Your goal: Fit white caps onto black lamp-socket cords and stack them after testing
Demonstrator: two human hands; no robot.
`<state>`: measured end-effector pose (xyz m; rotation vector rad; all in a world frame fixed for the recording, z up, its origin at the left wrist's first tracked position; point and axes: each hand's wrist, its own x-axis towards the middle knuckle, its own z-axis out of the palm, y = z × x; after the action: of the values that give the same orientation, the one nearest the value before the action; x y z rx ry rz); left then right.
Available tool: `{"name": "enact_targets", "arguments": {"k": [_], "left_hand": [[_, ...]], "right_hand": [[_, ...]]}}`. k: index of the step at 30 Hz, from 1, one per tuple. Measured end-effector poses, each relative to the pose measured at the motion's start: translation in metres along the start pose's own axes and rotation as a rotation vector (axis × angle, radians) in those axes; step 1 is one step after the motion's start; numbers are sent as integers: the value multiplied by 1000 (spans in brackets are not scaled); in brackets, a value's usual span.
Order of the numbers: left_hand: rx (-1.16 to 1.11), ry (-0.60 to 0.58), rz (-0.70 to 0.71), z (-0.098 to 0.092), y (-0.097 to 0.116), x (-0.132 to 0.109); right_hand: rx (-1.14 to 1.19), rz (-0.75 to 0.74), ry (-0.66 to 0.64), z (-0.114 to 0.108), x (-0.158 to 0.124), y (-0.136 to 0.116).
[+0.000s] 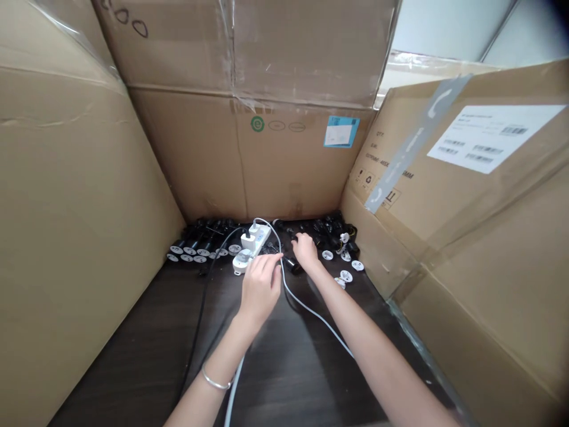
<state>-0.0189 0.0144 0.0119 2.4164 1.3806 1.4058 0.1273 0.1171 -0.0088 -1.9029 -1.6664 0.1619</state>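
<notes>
A white power strip [253, 246] lies at the far end of a dark wooden table [146, 344], with white chargers plugged into it. My left hand [260, 287] reaches to the strip's near end, fingers curled at a black cable there. My right hand [306, 249] is just right of the strip, fingers bent over small black parts [293, 265]. What either hand grips is hidden by the fingers. A white cable [311, 311] runs back from the strip between my forearms. A silver bangle [216, 382] sits on my left wrist.
Tall cardboard boxes wall the table on the left [66, 225], back [267, 160] and right [480, 225]. Rows of black pieces with white round caps [191, 252] lie at the back left, more white caps [347, 273] at the back right. A black cable [200, 320] runs toward me.
</notes>
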Motion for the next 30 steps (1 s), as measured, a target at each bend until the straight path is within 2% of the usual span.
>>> {"name": "enact_targets", "arguments": {"k": [6, 7, 8, 11, 15, 17, 21, 25, 28, 30], "left_hand": [[-93, 82, -84, -5, -8, -5], [-112, 96, -98, -5, -8, -4], [-130, 109, -113, -5, -8, -4], [-196, 159, -181, -4, -7, -4], [-386, 196, -250, -1, -9, -6], [-553, 180, -266, 2, -10, -6], [-853, 109, -316, 7, -8, -7], [-895, 63, -358, 8, -5, -9], [-880, 34, -366, 10, -4, -10], [-847, -10, -438, 14, -4, -11]], "right_hand": [[197, 28, 299, -39, -19, 7], [270, 46, 348, -46, -24, 8], [511, 95, 392, -51, -29, 9], [1166, 287, 303, -63, -43, 12], [1504, 444, 60, -69, -61, 17], [1604, 509, 18, -67, -70, 18], [1643, 591, 121, -60, -81, 20], [1723, 635, 128, -57, -82, 19], [1771, 640, 184, -57, -81, 17], [1810, 642, 223, -57, -82, 15]]}}
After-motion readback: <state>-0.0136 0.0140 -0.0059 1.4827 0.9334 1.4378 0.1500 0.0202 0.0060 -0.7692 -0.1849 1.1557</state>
